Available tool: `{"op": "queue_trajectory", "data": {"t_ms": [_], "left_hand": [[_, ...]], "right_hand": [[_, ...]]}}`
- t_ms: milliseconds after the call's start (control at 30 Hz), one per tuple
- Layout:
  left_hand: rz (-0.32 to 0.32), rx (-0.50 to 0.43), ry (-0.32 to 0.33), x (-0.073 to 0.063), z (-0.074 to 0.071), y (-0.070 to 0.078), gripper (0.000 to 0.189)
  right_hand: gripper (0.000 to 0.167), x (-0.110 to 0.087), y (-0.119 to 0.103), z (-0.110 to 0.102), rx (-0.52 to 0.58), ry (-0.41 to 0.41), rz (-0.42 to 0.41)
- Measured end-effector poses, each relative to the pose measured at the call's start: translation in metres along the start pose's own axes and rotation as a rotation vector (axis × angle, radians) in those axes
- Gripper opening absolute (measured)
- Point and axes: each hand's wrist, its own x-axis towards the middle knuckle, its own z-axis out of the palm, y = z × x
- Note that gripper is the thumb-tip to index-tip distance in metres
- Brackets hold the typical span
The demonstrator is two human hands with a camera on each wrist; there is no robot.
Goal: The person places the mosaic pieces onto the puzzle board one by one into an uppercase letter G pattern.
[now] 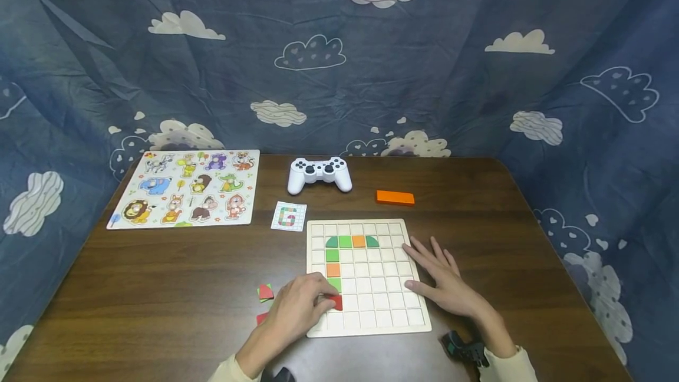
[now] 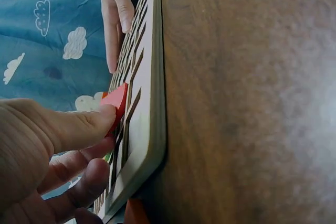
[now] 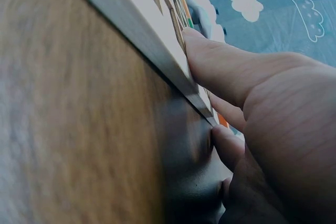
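A pale wooden grid board lies on the table in the head view. Green and orange tiles line its upper row and run down its left column. My left hand pinches a red tile between thumb and fingers, over the left column just below a green tile. In the left wrist view the red tile is tilted against the board's grid. My right hand rests at the board's right edge, fingers spread, thumb and fingertips on the rim. Loose red and green tiles lie left of the board, partly hidden by my left hand.
A small pattern card lies beyond the board's upper left corner. Behind are a white game controller and an orange block. An animal puzzle board lies at the back left. A cloud-print cloth hangs behind the table.
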Motion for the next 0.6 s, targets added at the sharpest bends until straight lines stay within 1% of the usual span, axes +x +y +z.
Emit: {"op": "queue_trajectory", "data": {"t_ms": [100,200,467,600], "left_hand": [[-0.012,-0.001,-0.002,-0.0002,0.0017,0.0009,0.012],[-0.008,0.010,-0.004,-0.0001,0.0022,0.0025,0.013],[0.031,0.049,-0.022,0.0007,0.0015,0.0040,0.014],[0.062,0.087,0.002,0.0002,0.0016,0.0045,0.015]], "right_hand": [[0.074,-0.0010,-0.0007,0.0004,0.004,0.001,0.000],[0.074,-0.0015,-0.0004,0.0006,0.005,-0.001,0.005],[0.076,-0.0007,-0.0004,0.0003,-0.004,-0.008,0.017],[0.076,-0.0001,0.0001,-0.0015,-0.003,-0.013,0.016]]}}
